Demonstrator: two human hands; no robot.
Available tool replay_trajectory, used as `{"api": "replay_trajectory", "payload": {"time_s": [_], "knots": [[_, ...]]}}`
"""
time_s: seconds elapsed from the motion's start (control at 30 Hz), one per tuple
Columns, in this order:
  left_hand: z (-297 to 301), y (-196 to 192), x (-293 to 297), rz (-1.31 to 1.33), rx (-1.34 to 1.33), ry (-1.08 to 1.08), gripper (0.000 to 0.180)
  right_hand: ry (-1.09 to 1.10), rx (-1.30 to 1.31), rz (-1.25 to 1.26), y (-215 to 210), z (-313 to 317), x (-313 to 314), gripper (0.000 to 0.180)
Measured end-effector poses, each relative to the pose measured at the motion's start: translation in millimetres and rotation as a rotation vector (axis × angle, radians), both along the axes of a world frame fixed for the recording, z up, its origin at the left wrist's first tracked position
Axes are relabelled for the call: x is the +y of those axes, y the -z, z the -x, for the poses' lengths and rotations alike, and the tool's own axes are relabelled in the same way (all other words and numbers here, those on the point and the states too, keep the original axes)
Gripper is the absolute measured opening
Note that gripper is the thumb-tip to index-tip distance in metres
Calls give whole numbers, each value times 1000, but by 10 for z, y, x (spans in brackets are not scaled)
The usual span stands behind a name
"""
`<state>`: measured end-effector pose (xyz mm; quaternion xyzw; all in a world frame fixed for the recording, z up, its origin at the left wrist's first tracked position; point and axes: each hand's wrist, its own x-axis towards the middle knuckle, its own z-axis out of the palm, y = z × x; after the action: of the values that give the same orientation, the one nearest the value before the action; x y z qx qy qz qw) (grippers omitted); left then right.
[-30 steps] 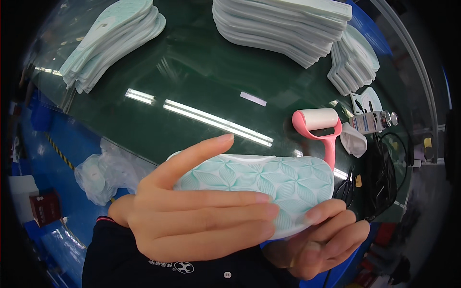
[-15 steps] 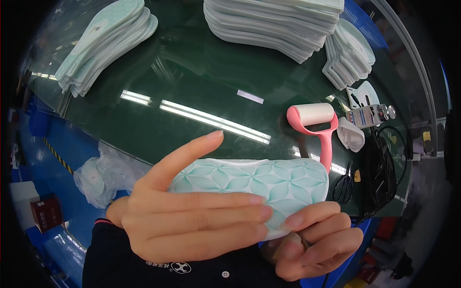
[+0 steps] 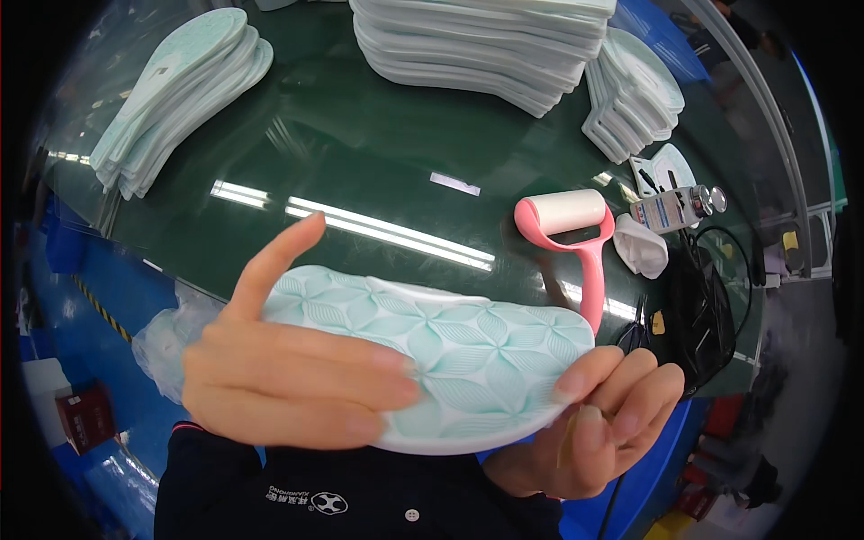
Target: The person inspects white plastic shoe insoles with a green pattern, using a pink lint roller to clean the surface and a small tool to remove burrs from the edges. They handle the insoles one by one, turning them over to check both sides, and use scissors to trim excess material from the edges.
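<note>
A curved white panel (image 3: 468,360) with a mint-green leaf pattern is held up in front of my dark shirt, its patterned face toward me. My left hand (image 3: 297,369) lies over its left part, fingers stretched flat on the surface and the uppermost digit raised clear of it. At the right end, my right hand (image 3: 612,414) pinches the panel's edge, the other fingers curled. What is behind the panel is hidden. Just beyond its right end lies a pink-handled roller (image 3: 576,225) with a white cylinder.
Similar panels are stacked at the left (image 3: 171,99), far middle (image 3: 477,54) and far right (image 3: 634,90) of the dark green table (image 3: 360,153). A capped bottle (image 3: 670,211), crumpled white cloth (image 3: 641,247), scissors (image 3: 637,328) and black bag (image 3: 706,315) lie along the right edge.
My left hand has slid left along the panel, baring more of its pattern. The panel has shifted left, and my right hand still grips its end. The table view has shifted slightly left.
</note>
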<state>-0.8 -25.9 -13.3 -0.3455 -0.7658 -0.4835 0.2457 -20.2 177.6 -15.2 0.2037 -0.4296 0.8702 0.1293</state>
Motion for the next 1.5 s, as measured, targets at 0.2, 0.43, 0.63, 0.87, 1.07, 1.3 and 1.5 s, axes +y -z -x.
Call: {"api": "replay_trajectory", "payload": {"time_s": [0.2,0.43,0.63,0.87,1.07,1.3,1.5], "knots": [[-31,132,-43,-148,63,54,10,115,142,-200,0,-41,1,25],[-90,84,-21,-111,39,31,7,246,138,-247,2,-74,-33,27],[-109,65,25,-50,121,9,4,-4,422,-413,-62,82,50,26],[-89,83,-6,-23,124,8,3,93,180,-111,-21,20,-26,30],[-81,82,-10,-4,133,17,4,79,154,-157,13,39,24,27],[-55,89,23,-74,91,27,5,81,132,-1,46,4,3,27],[-53,54,49,-34,92,-73,11,122,-5,-92,-10,47,107,28]]}}
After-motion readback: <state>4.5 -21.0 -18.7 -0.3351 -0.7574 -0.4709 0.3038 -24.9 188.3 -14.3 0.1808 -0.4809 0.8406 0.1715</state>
